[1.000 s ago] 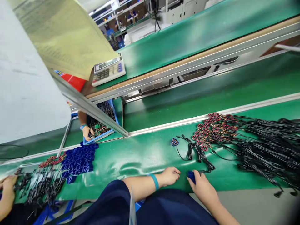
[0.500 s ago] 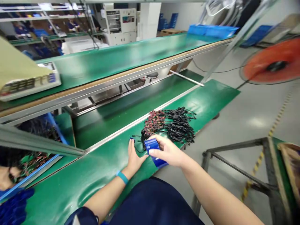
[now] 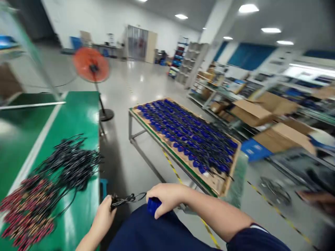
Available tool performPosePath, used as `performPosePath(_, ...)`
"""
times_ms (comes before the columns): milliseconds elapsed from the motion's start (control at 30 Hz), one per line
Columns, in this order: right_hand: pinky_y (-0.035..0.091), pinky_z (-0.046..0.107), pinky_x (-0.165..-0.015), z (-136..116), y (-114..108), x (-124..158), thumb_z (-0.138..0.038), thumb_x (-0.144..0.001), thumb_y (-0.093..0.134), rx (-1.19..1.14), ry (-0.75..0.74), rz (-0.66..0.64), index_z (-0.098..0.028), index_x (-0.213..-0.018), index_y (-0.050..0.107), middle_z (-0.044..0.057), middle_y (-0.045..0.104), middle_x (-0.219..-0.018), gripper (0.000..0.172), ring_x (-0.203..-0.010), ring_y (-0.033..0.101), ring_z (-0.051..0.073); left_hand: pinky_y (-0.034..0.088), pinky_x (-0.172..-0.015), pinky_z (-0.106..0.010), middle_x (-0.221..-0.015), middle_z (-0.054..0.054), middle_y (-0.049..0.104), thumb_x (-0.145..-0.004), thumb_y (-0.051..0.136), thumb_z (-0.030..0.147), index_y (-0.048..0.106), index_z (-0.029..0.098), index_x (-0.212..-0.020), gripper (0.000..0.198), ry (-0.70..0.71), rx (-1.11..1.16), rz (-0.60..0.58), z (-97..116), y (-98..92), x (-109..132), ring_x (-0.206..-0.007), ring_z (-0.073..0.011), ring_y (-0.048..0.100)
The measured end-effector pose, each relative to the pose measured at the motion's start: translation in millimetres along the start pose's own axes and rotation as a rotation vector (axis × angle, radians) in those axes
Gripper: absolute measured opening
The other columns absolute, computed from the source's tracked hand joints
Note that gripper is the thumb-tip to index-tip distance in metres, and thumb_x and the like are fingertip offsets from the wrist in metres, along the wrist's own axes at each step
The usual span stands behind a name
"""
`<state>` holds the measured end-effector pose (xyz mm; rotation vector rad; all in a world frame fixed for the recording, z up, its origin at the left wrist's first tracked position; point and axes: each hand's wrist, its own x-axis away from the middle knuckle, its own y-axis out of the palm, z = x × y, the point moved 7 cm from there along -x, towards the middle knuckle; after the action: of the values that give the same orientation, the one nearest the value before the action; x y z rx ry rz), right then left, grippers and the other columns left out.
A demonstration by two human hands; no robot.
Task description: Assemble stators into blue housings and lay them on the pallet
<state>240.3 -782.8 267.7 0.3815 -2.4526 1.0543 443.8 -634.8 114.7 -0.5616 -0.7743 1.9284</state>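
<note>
My right hand is wrapped around a blue shrink-wrapped pack, held low in front of my body. Closed on a bunched black cable, my left hand is at the edge of the green bench. The cable stretches between the two hands and seems to run to the pack, though the join is hidden. Left of my left hand, a heap of black cables with red and yellowish wire ends lies on the green bench.
A wheeled-looking table with a wooden tray stands ahead, filled with rows of blue packs and black cables. An orange fan stands beyond the bench. Open cardboard boxes are at the right. Yellow-black tape marks the floor.
My view has swung right, from the bench toward the tray table. My left hand, spread beside the pack before, is now closed on the black cable. The pack has stayed in my right hand.
</note>
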Motion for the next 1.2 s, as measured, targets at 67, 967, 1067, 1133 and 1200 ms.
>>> performPosePath(67, 0.048, 0.03, -0.077, 54.0, 6.9, 42.6, -0.042, -0.074, 0.081, 0.063, 0.23, 0.132, -0.024, -0.116, 0.065, 0.005, 0.066, -0.106, 0.048, -0.096, 0.065, 0.024, 0.057, -0.093, -0.039, -0.104, -0.009, 0.073, -0.074, 0.051, 0.012, 0.068, 0.02, -0.103, 0.035, 0.103, -0.117, -0.172, 44.1, 33.5, -50.9, -0.103, -0.0263, 0.07)
performPosePath(967, 0.043, 0.048, -0.107, 403.3, 69.9, 362.5, -0.029, -0.093, 0.061, -0.168, 0.83, 1.092, -0.027, -0.144, 0.051, 0.013, 0.052, -0.141, 0.052, -0.126, 0.05, 0.029, 0.046, -0.102, -0.047, -0.134, -0.02, 0.058, -0.085, 0.044, 0.003, 0.061, 0.016, -0.133, 0.052, 0.987, -0.671, -0.546, 432.9, 385.3, -323.9, -0.123, -0.0322, 0.056)
performPosePath(1067, 0.045, 0.044, -0.105, 424.2, 78.3, 384.2, -0.019, -0.095, 0.051, -0.221, 1.001, 1.138, -0.016, -0.135, 0.058, 0.016, 0.057, -0.135, 0.041, -0.12, 0.054, 0.027, 0.04, -0.108, -0.052, -0.141, -0.02, 0.053, -0.078, 0.047, 0.0, 0.06, 0.015, -0.133, 0.058, 1.005, -0.561, -0.472, 438.1, 375.9, -316.8, -0.131, -0.0366, 0.049)
performPosePath(1133, 0.047, 0.041, -0.102, 439.3, 80.0, 385.3, -0.013, -0.092, 0.051, -0.227, 1.026, 1.093, -0.013, -0.128, 0.063, 0.016, 0.063, -0.126, 0.038, -0.112, 0.058, 0.026, 0.037, -0.108, -0.056, -0.144, -0.021, 0.049, -0.077, 0.049, 0.001, 0.059, 0.013, -0.133, 0.058, 1.055, -0.458, -0.461, 450.5, 371.9, -296.0, -0.135, -0.0401, 0.043)
performPosePath(1200, 0.05, 0.039, -0.097, 450.7, 78.6, 380.9, -0.009, -0.088, 0.051, -0.229, 0.993, 1.045, -0.013, -0.115, 0.07, 0.014, 0.069, -0.108, 0.033, -0.099, 0.062, 0.025, 0.039, -0.105, -0.052, -0.137, -0.018, 0.055, -0.082, 0.05, 0.007, 0.057, 0.016, -0.134, 0.052, 1.131, -0.371, -0.525, 466.1, 376.7, -261.3, -0.129, -0.0367, 0.048)
